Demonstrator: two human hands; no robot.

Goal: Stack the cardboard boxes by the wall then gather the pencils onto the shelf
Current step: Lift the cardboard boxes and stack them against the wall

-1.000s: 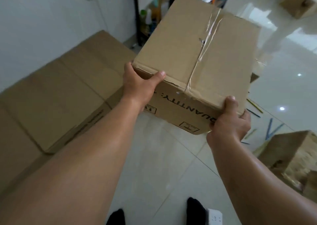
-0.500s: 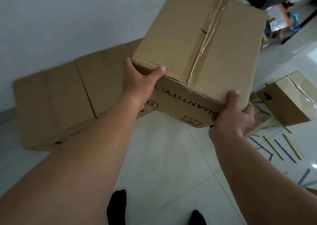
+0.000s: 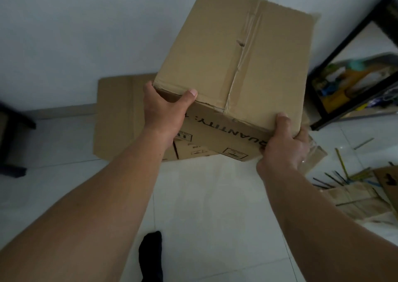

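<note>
I hold a taped brown cardboard box [image 3: 232, 66] up in the air with both hands, its near side printed "QUANTITY". My left hand [image 3: 165, 111] grips the near left corner, thumb on top. My right hand [image 3: 284, 144] grips the near right bottom corner. Below and behind it a larger flat cardboard box [image 3: 116, 118] lies on the floor against the white wall. Several pencils [image 3: 340, 174] lie scattered on the tiles at the right. A black metal shelf [image 3: 344, 45] with clutter stands at the upper right.
Another cardboard box [image 3: 387, 180] and a wooden piece [image 3: 361, 202] lie at the right edge near the pencils. A dark piece of furniture [image 3: 10, 144] stands at the left edge. My foot in a black sock [image 3: 150, 253] is on the white tiled floor.
The view has swung left toward the wall; the carried box now hangs over the flat box by the wall. The shelf and pencils slid to the right edge. Both grips are unchanged.
</note>
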